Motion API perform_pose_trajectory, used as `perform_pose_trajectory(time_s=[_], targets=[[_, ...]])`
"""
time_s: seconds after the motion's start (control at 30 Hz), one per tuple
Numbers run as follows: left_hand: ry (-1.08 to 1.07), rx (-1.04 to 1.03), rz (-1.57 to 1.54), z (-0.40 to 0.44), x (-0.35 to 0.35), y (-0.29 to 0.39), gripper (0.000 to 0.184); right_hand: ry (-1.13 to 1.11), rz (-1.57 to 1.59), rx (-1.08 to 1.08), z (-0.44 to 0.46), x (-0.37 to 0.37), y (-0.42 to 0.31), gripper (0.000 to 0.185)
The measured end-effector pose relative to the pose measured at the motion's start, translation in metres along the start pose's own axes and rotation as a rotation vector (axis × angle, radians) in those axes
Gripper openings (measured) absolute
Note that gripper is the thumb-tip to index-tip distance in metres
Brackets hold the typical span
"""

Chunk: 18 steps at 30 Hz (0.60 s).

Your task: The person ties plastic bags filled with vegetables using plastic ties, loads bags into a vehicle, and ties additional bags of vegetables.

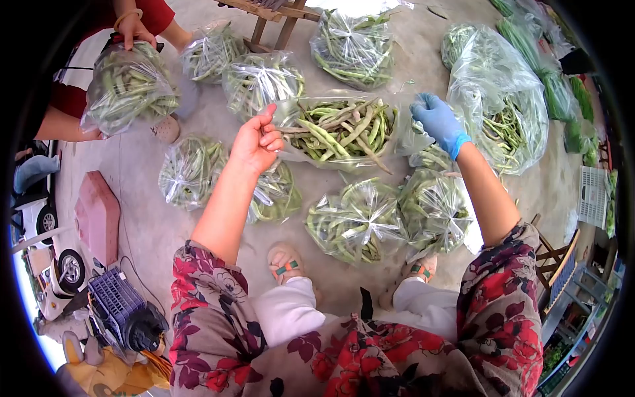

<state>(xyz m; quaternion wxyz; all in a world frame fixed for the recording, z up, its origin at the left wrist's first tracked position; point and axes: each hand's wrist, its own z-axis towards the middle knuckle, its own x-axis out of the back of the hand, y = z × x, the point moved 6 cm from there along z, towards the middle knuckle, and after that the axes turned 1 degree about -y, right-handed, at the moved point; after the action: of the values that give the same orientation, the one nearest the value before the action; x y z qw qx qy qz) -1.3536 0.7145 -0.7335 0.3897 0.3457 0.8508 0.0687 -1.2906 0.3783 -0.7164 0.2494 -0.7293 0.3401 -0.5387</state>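
A clear plastic bag (403, 142) of long green beans (340, 129) is stretched sideways between my hands, its mouth open and the beans showing. My bare left hand (258, 142) is closed at the bag's left edge, index finger and thumb upward and the other fingers curled. My right hand (438, 122), in a blue glove, grips the plastic on the right side. Just below lie tied bags of beans, one bag (357, 221) in front of my feet and another bag (436, 208) to its right. Part of a further bag (274, 192) is hidden behind my left forearm.
More tied bean bags (264, 83) stand on the concrete floor (218, 245). A large open bag (503, 99) of beans is at right. At upper left, another person's hand (134, 30) holds a bean bag (129, 86). A purple crate (118, 298) and pink box (97, 215) are at left.
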Motion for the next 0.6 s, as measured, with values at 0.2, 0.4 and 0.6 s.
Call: perform_pose_trajectory(time_s=[0.2,0.4,0.6], targets=[[-0.134,-0.007,0.107,-0.008,-0.023,-0.003,0.034,-0.082,-0.739,0.723,-0.076,-0.062,-0.036,0.037],[-0.144,0.002,0.160,-0.015,-0.024,-0.006,0.036,-0.349,-0.686,0.505,-0.052,-0.083,0.000,0.020],[-0.153,0.017,0.182,-0.019,-0.024,-0.011,0.040,-0.464,-0.182,0.354,-0.035,-0.017,-0.036,0.022]])
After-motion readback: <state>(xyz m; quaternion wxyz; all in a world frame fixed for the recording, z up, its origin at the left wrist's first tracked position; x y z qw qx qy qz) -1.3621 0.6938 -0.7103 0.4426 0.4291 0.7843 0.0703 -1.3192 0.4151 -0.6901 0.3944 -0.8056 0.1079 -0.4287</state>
